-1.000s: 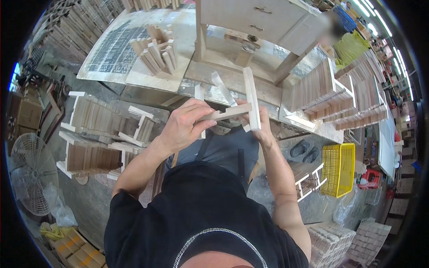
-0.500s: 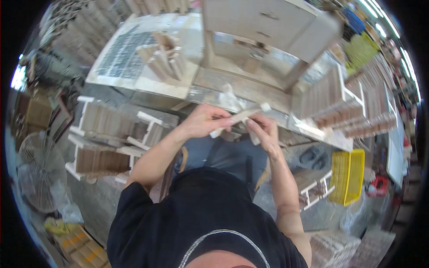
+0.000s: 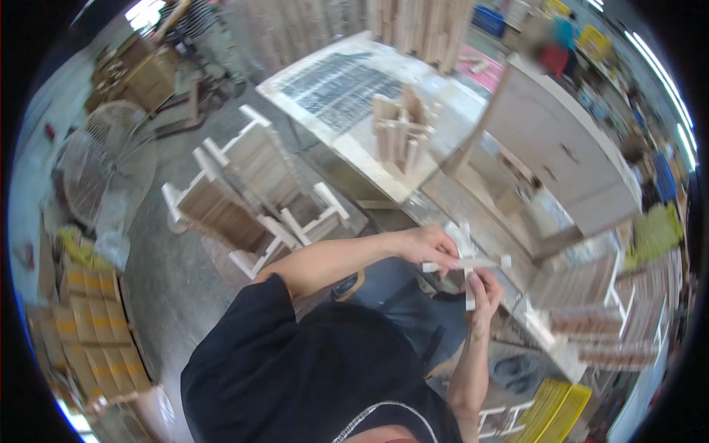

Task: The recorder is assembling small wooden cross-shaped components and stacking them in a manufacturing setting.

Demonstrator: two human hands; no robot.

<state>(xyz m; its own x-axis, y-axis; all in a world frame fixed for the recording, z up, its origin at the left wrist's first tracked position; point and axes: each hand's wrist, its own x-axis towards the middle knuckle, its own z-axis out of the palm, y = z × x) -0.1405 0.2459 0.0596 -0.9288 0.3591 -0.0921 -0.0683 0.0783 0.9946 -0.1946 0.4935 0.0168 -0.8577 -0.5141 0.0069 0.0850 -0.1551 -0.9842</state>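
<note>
A pale T-shaped wooden piece [image 3: 484, 262] is held up in front of my body, just off the near edge of the workbench [image 3: 436, 214]. My left hand [image 3: 430, 246] grips the crossbar near its left end, fingers and thumb pinched round it. Lower down, my right hand [image 3: 484, 293] is closed round the short leg of the piece. The bar's far right end sticks out free and carries a small pale block. Some crumpled white material [image 3: 463, 238] lies on the bench edge just behind my hands.
A cluster of upright wooden pieces [image 3: 402, 133] stands on the bench, beside a big wooden housing [image 3: 557, 162]. Stacked strips in white-ended racks [image 3: 583, 295] are at right. More racks [image 3: 221, 214] stand on the floor at left, near a fan [image 3: 107, 162] and cartons [image 3: 96, 325]. A yellow crate [image 3: 557, 410] sits lower right.
The view has swung to the left, so the bench, my hands and the wooden piece appear farther right. Both hands still hold the piece, and its bar now looks closer to level.
</note>
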